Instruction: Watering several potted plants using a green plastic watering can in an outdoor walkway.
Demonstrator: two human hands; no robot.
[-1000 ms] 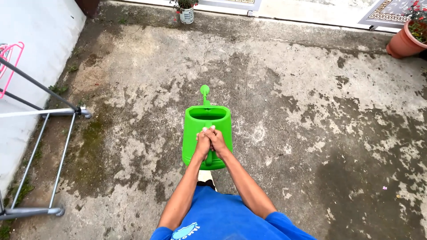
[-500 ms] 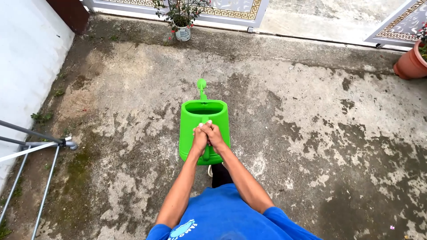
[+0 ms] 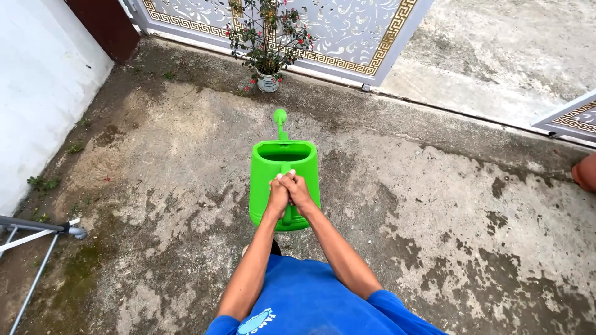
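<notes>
A bright green plastic watering can [image 3: 282, 167] hangs in front of me above the concrete ground, its spout pointing away from me. Both hands clasp its handle together: my left hand [image 3: 278, 197] on the left side, my right hand [image 3: 299, 192] wrapped over it on the right. The can's top opening is dark and its contents cannot be made out. Ahead of the spout stands a small potted plant [image 3: 268, 37] with red flowers in a pale pot.
An ornate grey and gold gate [image 3: 323, 28] runs across the top, with an opening to its right. A white wall [image 3: 37, 93] is on the left. Metal rack legs [image 3: 37, 239] lie at lower left. A terracotta pot's edge [image 3: 586, 174] shows at right.
I have moved forward with the can held the same way. The gate and small potted plant are nearer; the metal rack and terracotta pot have slid toward the frame edges.
</notes>
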